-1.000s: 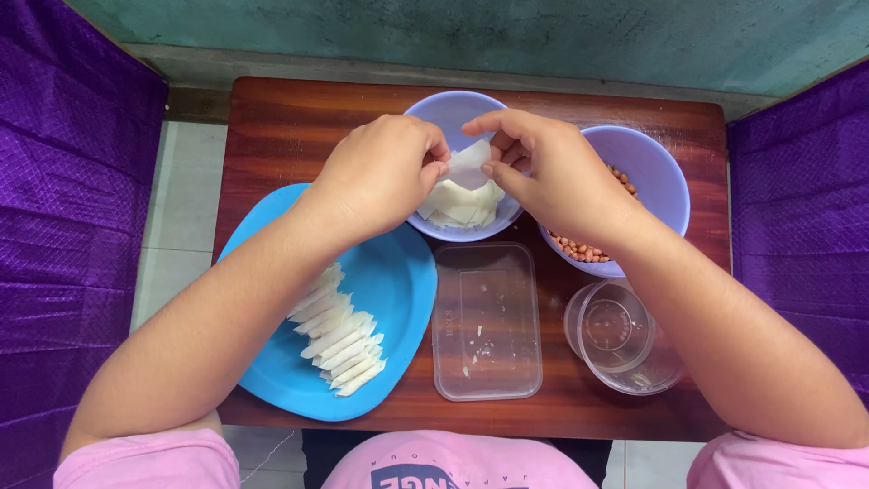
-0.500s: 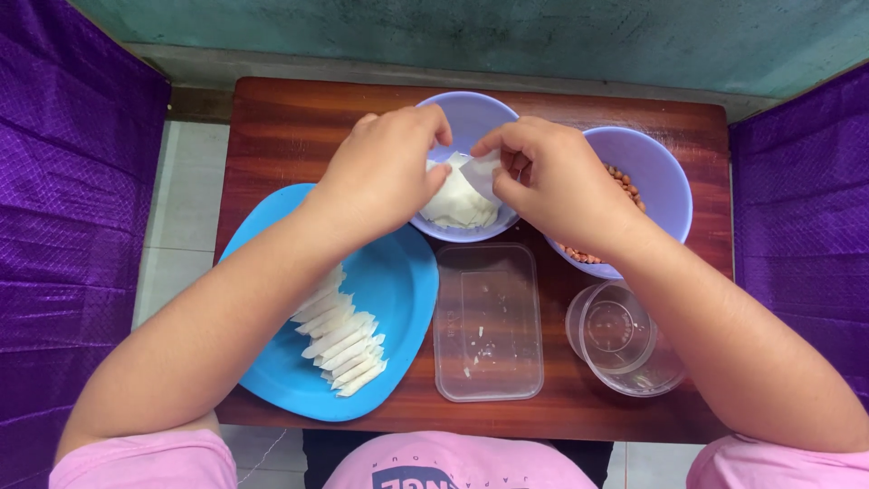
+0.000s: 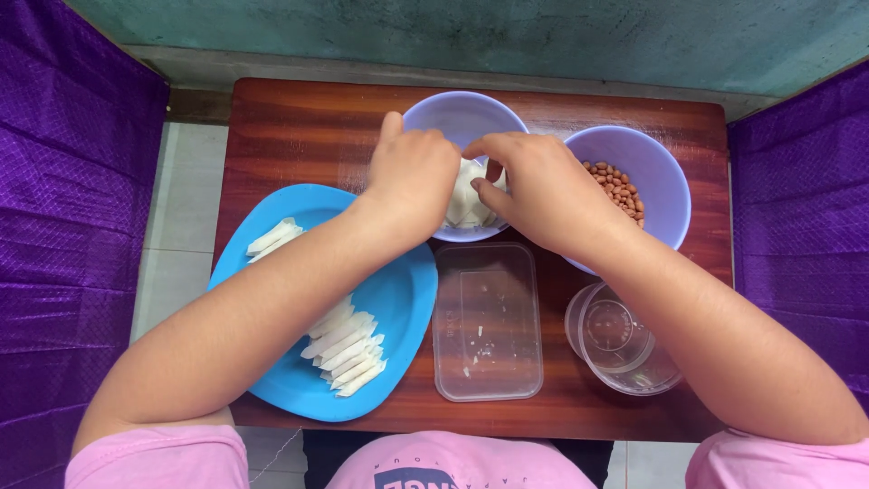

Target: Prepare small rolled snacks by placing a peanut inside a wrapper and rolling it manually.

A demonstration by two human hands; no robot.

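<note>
A white wrapper (image 3: 466, 201) is being pinched by both the left hand (image 3: 412, 181) and right hand (image 3: 534, 186) over the 12 o'clock bowl (image 3: 434, 113), while many finished rolls (image 3: 348, 349) are lying on the 8 o'clock plate (image 3: 403, 299), peanuts (image 3: 618, 188) remaining at 2 o'clock.

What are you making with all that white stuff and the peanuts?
A person has both hands over the middle purple bowl, the left hand and right hand pinching a thin white wrapper from the pile inside. A second purple bowl on the right holds peanuts. Finished white rolls lie in a row on the blue plate. A clear rectangular container and a round clear cup sit in front.
</note>
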